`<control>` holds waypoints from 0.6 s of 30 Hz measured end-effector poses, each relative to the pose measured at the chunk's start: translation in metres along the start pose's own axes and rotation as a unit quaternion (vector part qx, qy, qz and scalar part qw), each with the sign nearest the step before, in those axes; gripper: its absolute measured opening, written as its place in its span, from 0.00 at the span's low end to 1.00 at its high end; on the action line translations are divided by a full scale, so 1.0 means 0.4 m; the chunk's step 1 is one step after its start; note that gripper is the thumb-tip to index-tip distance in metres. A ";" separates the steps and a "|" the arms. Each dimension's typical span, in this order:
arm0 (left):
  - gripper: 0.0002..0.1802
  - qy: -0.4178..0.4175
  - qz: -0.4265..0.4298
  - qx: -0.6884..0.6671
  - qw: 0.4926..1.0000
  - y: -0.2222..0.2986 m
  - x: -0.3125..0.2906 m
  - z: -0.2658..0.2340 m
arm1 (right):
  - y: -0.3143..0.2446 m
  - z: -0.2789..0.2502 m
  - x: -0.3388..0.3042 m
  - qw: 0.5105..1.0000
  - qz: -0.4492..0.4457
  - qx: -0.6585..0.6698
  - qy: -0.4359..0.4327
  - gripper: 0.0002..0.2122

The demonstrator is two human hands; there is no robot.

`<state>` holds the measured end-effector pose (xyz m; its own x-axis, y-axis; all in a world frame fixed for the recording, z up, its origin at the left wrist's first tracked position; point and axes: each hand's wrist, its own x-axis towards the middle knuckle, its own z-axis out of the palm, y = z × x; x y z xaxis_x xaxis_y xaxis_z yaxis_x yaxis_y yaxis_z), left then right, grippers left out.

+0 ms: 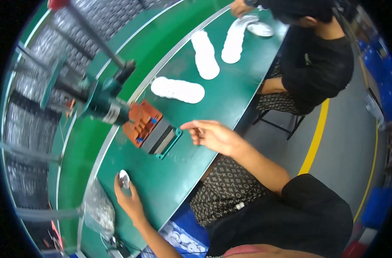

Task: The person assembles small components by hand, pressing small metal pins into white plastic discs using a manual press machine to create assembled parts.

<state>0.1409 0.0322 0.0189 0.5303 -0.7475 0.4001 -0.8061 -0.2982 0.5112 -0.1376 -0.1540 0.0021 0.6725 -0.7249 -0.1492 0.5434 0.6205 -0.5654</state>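
Observation:
My left hand (pixel 129 198) is closed round the edge of a small round white piece (pixel 124 179), held just above the near-left part of the green table. My right hand (pixel 217 136) hangs beside the press fixture, forefinger stretched out and the other fingers loosely bent and apart; nothing clear shows in it. That fixture has an orange-brown block (pixel 141 122) with small blue parts and a grey metal slab (pixel 158 136) in front. Over it leans a green hand press (pixel 102 99) with a long lever (pixel 93 34) ending in a red knob.
Rows of overlapping white discs (pixel 178 89) lie along the table (pixel 170 180). A clear plastic bag (pixel 99 208) rests at the left edge. Another person (pixel 316 60) sits at the far right, one hand near white pieces. Below the table edge, a blue container (pixel 183 236) holds white pieces.

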 end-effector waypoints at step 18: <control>0.17 0.006 0.002 -0.141 0.990 0.055 0.012 0.034 | 0.035 0.000 0.030 0.991 -0.058 -0.101 -0.060 0.17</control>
<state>0.1221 0.0140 0.0217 0.5307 -0.7415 0.4106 -0.7043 -0.1163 0.7003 -0.1219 -0.1542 -0.0077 0.6727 -0.7397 0.0171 0.5173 0.4536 -0.7257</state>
